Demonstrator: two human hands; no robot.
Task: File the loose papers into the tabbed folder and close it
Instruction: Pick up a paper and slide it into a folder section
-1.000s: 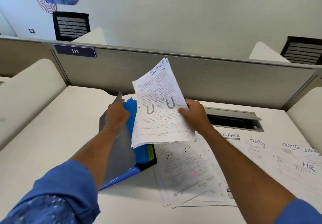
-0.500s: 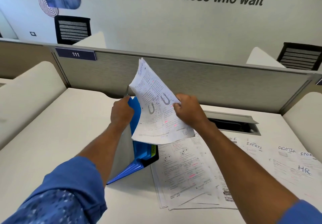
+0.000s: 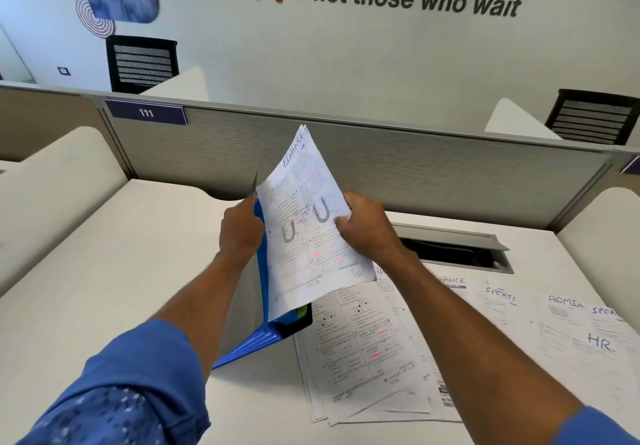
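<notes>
- Two hands are working at a pale desk (image 3: 104, 257), both arms reaching out from blue sleeves.
- One left hand (image 3: 240, 228) is curling its fingers round the raised grey cover and blue leaves of the tabbed folder (image 3: 249, 346), gripping them near the top edge and holding the folder open.
- One tabbed folder is standing tilted on its lower edge on the desk, left of the spread papers, its blue dividers fanning out at the bottom and a black end with a yellow label showing beneath the held sheets.
- One right hand (image 3: 367, 233) is pinching the FINANCE sheaf (image 3: 304, 243) at its right edge, thumb on the printed face and fingers behind.
- One FINANCE sheaf, several printed sheets with two horseshoe-magnet drawings and pink highlighting, is hanging upright in the air with its left edge lying against the folder's blue leaves; whether it is yet sitting inside a pocket is not showing.
- Several loose papers (image 3: 363, 358) are lying overlapped flat on the desk just right of the folder.
- Further sheets (image 3: 588, 344) marked SPORTS, ADMIN and HR are lying in a row toward the right edge.
- One open cable tray (image 3: 450, 254) is sitting in the desk behind the papers.
- One grey partition (image 3: 450, 177) is running along the back, carrying a plate reading 111 (image 3: 145, 113).
</notes>
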